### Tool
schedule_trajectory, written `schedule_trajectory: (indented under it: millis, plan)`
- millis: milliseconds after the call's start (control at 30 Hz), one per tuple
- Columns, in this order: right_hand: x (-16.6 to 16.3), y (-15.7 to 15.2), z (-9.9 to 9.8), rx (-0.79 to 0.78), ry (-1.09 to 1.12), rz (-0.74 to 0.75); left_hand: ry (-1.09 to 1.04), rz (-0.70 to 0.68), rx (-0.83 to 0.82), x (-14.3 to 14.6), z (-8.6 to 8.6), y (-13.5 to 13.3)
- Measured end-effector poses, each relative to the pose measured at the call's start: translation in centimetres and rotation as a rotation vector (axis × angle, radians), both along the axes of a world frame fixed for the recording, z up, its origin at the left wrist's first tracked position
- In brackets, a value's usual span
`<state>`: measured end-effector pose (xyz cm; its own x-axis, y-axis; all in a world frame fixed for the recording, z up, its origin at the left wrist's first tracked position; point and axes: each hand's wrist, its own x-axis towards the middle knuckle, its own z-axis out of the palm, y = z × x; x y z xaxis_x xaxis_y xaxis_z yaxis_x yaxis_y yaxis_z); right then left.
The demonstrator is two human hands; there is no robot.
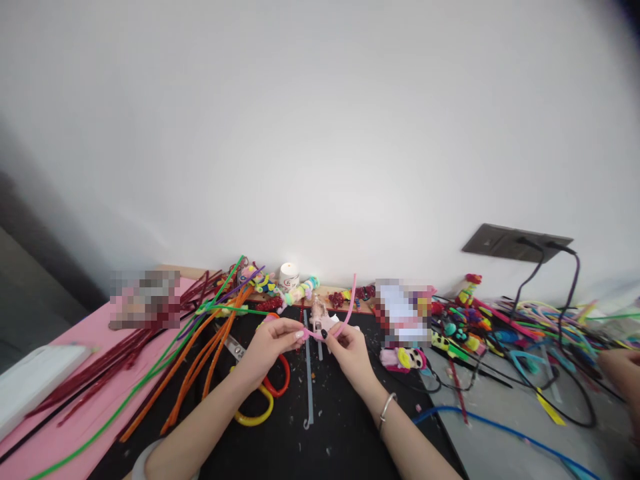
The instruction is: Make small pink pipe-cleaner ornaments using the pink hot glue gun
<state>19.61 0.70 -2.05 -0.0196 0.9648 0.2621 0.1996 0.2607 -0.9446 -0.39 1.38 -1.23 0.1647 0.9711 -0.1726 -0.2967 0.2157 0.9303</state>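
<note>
Over the black worktop (345, 433), I am pinching the pink strip (353, 299) with left hand (277, 339) and right hand (351, 352), apparently shaping it; further bending is probably calling for steady tension.

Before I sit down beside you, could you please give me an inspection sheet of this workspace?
Surface: black mat in the middle, with small pale scraps; pink surface to the left, gray surface to the right.
Work in hand: pink fuzzy stem, one end pointing up.
Hands: left hand and right hand both pinch the stem between their fingers.
Clutter: orange stems, scissors with red and yellow handles, a paper cup and a colorful heap at right.
Cables: two black cables plugged into a wall plate.
Surroundings: pale wall; part of another person at the right edge.
</note>
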Motion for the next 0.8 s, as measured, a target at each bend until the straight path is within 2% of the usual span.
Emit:
schedule_trajectory:
  millis: [500, 800]
  plan:
    - [-0.27, -0.48, 0.32, -0.081, -0.015, 0.151, -0.02, 0.091, -0.007, 0.34, 0.6, -0.25]
    - [-0.66, -0.58, 0.22, -0.098, -0.007, 0.182, -0.054, 0.111, -0.002, 0.54, 0.81, -0.74]
